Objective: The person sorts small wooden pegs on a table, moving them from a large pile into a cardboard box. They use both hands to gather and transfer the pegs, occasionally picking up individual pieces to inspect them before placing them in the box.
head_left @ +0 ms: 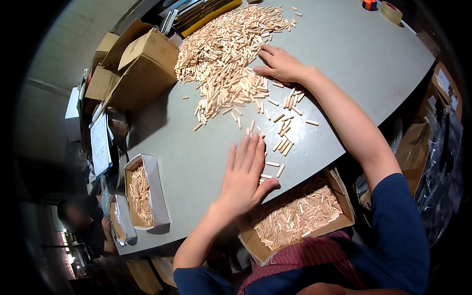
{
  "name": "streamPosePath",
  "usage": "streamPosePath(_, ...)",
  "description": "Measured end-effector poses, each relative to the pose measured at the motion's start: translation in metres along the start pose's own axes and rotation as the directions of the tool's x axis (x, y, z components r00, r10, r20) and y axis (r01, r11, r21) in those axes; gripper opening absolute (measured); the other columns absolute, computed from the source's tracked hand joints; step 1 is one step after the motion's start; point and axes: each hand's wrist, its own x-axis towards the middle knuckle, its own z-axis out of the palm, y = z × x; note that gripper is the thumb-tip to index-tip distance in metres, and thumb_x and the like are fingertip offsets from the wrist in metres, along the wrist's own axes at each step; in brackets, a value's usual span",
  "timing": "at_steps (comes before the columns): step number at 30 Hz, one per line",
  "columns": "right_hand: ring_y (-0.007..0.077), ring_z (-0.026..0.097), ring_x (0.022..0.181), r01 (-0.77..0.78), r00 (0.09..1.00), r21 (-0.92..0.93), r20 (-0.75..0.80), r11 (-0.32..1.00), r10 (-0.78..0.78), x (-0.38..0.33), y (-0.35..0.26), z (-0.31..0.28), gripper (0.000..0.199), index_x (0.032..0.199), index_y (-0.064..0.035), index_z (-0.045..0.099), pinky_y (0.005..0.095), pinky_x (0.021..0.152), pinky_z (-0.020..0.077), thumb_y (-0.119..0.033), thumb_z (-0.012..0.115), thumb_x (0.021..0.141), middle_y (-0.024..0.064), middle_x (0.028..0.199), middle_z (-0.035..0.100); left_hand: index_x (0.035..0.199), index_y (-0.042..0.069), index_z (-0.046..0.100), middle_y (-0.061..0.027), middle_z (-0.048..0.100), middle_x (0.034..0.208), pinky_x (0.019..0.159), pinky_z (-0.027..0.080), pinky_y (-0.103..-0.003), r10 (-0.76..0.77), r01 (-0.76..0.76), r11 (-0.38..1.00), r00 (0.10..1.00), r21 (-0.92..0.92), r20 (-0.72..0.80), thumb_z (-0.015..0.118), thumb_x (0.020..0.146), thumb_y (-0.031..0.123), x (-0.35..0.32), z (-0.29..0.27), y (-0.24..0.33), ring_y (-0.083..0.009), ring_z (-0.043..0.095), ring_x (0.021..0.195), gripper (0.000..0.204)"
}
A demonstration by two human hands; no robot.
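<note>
A big heap of short pale wooden dowel pins [226, 54] covers the far middle of the grey table [191, 172]. My right hand [282, 65] reaches to the heap's right edge, fingers stretched and touching pins, thumb apart. Nearer the table's front edge, my left hand [243, 172] lies flat with fingers extended beside a few pins; what is under its palm is hidden. Between both hands, loose dowel pins [285, 130] are scattered. Just below the table edge, at my lap, an open cardboard box [345, 199] holds many more pins.
At the left, a long white box [160, 191] contains dowel pins, with a smaller white box [130, 223] beside it. A large open carton [142, 69] stands by the heap. A tape roll [392, 13] and orange tape measure [368, 4] lie far right. Another person [81, 216] is at left.
</note>
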Motion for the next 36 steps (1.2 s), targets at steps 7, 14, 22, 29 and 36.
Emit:
streamPosePath(7,0.0439,0.047,0.137,0.025,0.999,-0.057,-0.030,0.998,-0.027,-0.001,0.002,0.007,0.073,0.138,0.0033,0.054,0.0480,0.116,0.0384,-0.058,0.055,0.100,0.0257,0.147,0.050,0.160,-0.002,0.028,-0.0261,0.025,0.166,0.124,0.013,-0.060,-0.024,0.025,0.999,0.999,-0.024,0.039,0.056,0.099,0.055,-0.033,-0.005,0.008,-0.0477,0.021,0.154,0.088)
streamPosePath(14,0.0443,0.040,0.143,-0.014,0.999,-0.089,0.036,0.996,0.017,0.000,0.000,0.004,0.071,0.145,0.0015,0.049,0.0470,0.119,0.0348,-0.055,0.054,0.103,0.0259,0.156,0.041,0.160,0.004,0.033,-0.0228,0.028,0.166,0.124,0.013,-0.058,-0.328,0.310,0.934,0.941,-0.178,-0.085,0.044,0.107,0.033,-0.067,-0.010,-0.042,-0.0480,0.020,0.154,0.062)
streamPosePath(22,0.0423,0.040,0.144,-0.006,0.998,-0.093,0.069,0.996,0.013,0.002,-0.001,0.002,0.069,0.145,-0.0009,0.050,0.0456,0.120,0.0348,-0.055,0.056,0.102,0.0239,0.157,0.042,0.157,0.015,0.045,-0.0193,0.031,0.166,0.124,0.013,-0.058,-0.373,0.376,0.926,0.925,0.033,-0.074,0.042,0.107,0.025,-0.083,-0.008,-0.031,-0.0466,0.022,0.153,0.050)
streamPosePath(29,0.0412,0.042,0.143,0.019,1.000,-0.105,0.013,0.994,-0.018,0.002,0.006,0.010,0.073,0.142,0.0006,0.053,0.0462,0.120,0.0350,-0.059,0.053,0.101,0.0232,0.154,0.046,0.154,0.015,0.049,-0.0199,0.030,0.166,0.124,0.013,-0.058,-0.304,0.303,0.952,0.953,0.046,0.006,0.048,0.103,0.022,-0.088,-0.017,-0.001,-0.0461,0.023,0.153,0.052)
streamPosePath(36,0.0416,0.041,0.143,0.019,1.000,-0.122,0.020,0.992,-0.017,0.002,0.002,0.007,0.073,0.143,0.0006,0.052,0.0468,0.120,0.0343,-0.059,0.053,0.101,0.0239,0.154,0.046,0.142,0.012,0.063,-0.0216,0.042,0.160,0.122,0.025,-0.049,-0.295,0.231,0.883,0.950,-0.408,-0.101,0.059,0.096,0.014,-0.090,-0.014,-0.010,-0.0419,0.033,0.151,0.046)
